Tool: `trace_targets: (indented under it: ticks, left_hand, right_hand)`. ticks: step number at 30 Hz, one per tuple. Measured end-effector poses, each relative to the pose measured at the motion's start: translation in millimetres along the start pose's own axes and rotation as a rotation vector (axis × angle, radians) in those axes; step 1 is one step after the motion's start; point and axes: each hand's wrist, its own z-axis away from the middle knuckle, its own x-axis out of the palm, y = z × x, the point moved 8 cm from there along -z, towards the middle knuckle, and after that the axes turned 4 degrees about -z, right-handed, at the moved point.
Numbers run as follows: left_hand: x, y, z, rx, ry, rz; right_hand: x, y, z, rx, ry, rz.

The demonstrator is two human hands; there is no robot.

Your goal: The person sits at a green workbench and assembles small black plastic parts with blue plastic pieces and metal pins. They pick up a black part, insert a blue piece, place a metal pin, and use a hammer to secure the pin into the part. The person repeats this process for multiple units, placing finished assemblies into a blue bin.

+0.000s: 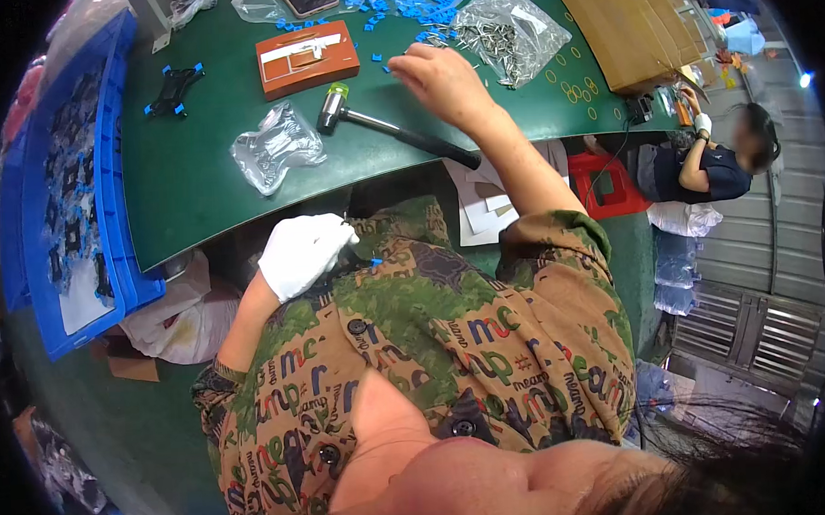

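In the head view, the white-gloved left hand (307, 255) closes around a mostly hidden black part with blue plastic tips (373, 262), bodyward of the orange-red rectangular box (309, 76). Right of that box, the bare right hand (443, 81) bends its fingers just beside small blue plastic clips (376, 57); whether it pinches one, I cannot tell.

Multicoloured lettering (488, 331) across camouflage shirt (419, 303); bag label (525, 15) seemingly unreadable.
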Motion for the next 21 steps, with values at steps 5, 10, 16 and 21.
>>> trace_targets:
  ticks: [5,10,16,21]
  left_hand:
    - [0.1,-1.2,3.8,-0.016,0.023,0.054]
    - [2.4,-7.5,5.1,-0.116,-0.014,0.087]
    - [5.9,-6.2,0.4,-0.108,-0.027,0.095]
    - [5.3,-7.7,2.6,-0.043,-0.003,0.081]
  right_hand:
    - [25.1,33.5,-10.0,-0.011,-0.190,0.217]
    - [42.6,43.9,-18.8,-0.156,-0.323,0.264]
    - [56.8,42.3,-31.7,-0.224,-0.484,0.344]
    - [45.5,19.7,-38.3,-0.166,-0.422,0.434]
